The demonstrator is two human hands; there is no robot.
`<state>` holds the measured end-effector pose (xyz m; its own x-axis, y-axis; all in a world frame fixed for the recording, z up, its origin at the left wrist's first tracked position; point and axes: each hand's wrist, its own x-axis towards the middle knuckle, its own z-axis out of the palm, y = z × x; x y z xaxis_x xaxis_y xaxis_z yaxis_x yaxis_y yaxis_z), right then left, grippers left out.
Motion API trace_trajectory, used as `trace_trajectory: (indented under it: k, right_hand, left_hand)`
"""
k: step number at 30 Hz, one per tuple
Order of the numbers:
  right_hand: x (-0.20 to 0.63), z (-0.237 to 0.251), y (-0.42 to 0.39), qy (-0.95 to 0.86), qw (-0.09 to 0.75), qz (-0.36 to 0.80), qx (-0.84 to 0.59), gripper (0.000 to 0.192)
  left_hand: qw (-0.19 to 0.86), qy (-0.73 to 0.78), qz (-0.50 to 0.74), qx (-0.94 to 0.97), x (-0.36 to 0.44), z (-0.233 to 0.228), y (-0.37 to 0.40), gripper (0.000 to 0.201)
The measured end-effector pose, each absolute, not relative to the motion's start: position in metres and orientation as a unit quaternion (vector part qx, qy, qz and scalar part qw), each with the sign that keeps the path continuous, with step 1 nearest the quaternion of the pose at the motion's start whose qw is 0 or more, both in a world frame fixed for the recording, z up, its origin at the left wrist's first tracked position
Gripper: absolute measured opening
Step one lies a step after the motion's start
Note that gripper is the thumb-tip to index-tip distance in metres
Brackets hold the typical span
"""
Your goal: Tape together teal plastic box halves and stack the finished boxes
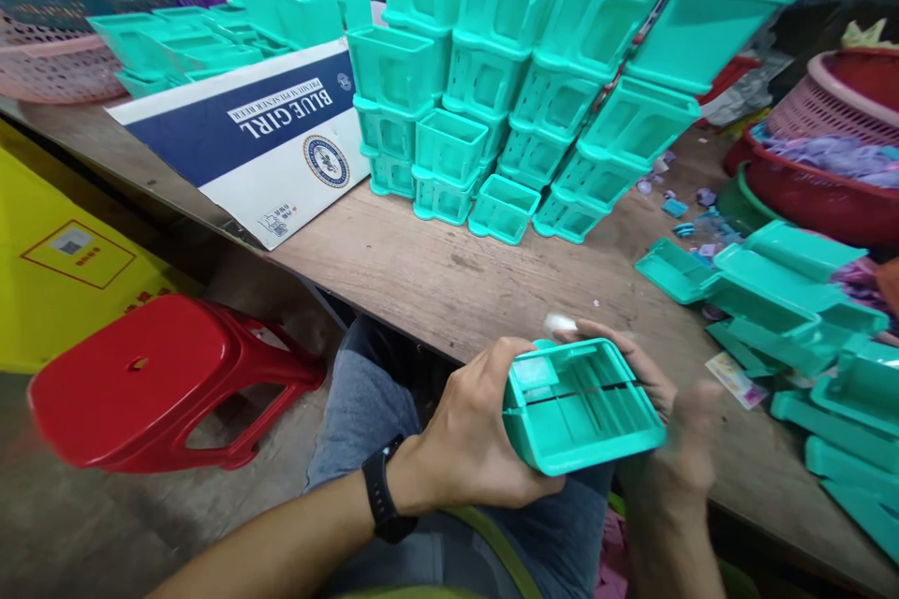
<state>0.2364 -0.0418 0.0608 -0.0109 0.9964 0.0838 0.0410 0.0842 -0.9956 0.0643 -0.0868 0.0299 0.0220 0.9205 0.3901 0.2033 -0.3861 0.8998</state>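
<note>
Left hand (470,435) (black strap (385,489) at wrist) grips teal rectangular plastic box (580,426); right hand (670,463) beside it, blurred, hold unclear. Stacked teal plastic containers (449,159) beyond both.

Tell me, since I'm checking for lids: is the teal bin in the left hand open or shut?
Open: no lid covers the teal bin, and the view looks past its rim into its interior.

Turquoise box (586,421), red stool (140,393), navy-banded white carton (259,150).
</note>
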Motion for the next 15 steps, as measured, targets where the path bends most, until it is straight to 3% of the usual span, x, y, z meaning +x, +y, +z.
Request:
trace_trajectory:
  k: [3, 8, 12, 15]
  right_hand:
    - [0.220, 0.051, -0.047, -0.434, 0.568, 0.510, -0.479, 0.076]
    - [0.214, 0.043, -0.046, -0.409, 0.576, 0.475, -0.524, 0.065]
    - [0.216, 0.041, -0.043, -0.414, 0.581, 0.474, -0.516, 0.061]
    - [0.215, 0.039, -0.043, -0.410, 0.601, 0.461, -0.507, 0.059]
  left_hand:
    - [0.346, 0.440, 0.541, 0.628, 0.067, 0.029, -0.089, 0.070]
    - [0.355, 0.452, 0.527, 0.626, 0.064, 0.026, -0.088, 0.066]
    - [0.356, 0.430, 0.535, 0.634, 0.063, 0.020, -0.084, 0.073]
    - [0.335, 0.408, 0.542, 0.654, 0.061, 0.017, -0.080, 0.090]
